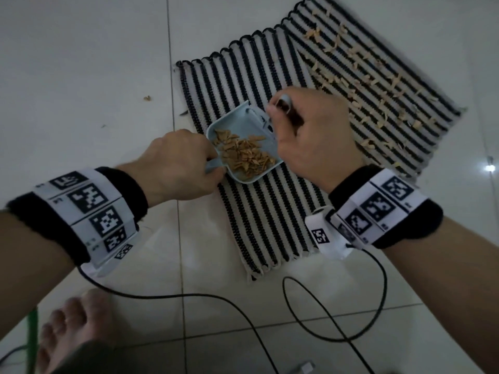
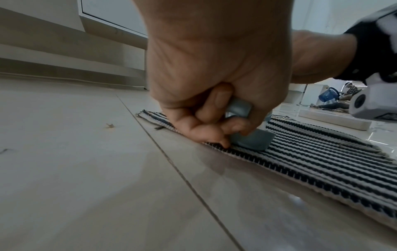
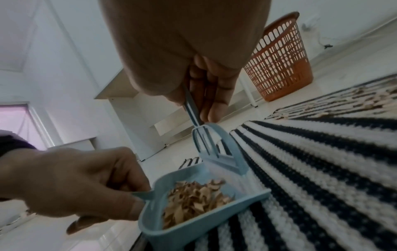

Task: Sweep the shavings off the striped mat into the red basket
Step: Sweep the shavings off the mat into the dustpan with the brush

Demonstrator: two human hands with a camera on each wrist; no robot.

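Note:
A light blue dustpan (image 1: 229, 118) rests on the near black-and-white striped mat (image 1: 264, 211) and holds a pile of tan shavings (image 1: 244, 155). My left hand (image 1: 183, 163) grips its handle (image 2: 239, 107) at the mat's left edge. My right hand (image 1: 310, 136) grips the thin handle of a small blue brush (image 1: 266, 122), whose head (image 3: 214, 144) stands at the pan's far side. Many more shavings (image 1: 364, 85) lie scattered on the striped mat section at the far right. The red basket (image 3: 279, 64) stands upright on the floor beyond that section, seen only in the right wrist view.
Black cables (image 1: 297, 298) loop over the white tile floor near me. My bare foot (image 1: 73, 327) is at the lower left beside a green strip (image 1: 32, 333). A few stray shavings (image 1: 147, 98) lie on the tiles left of the mat. White shelving (image 3: 133, 95) stands behind.

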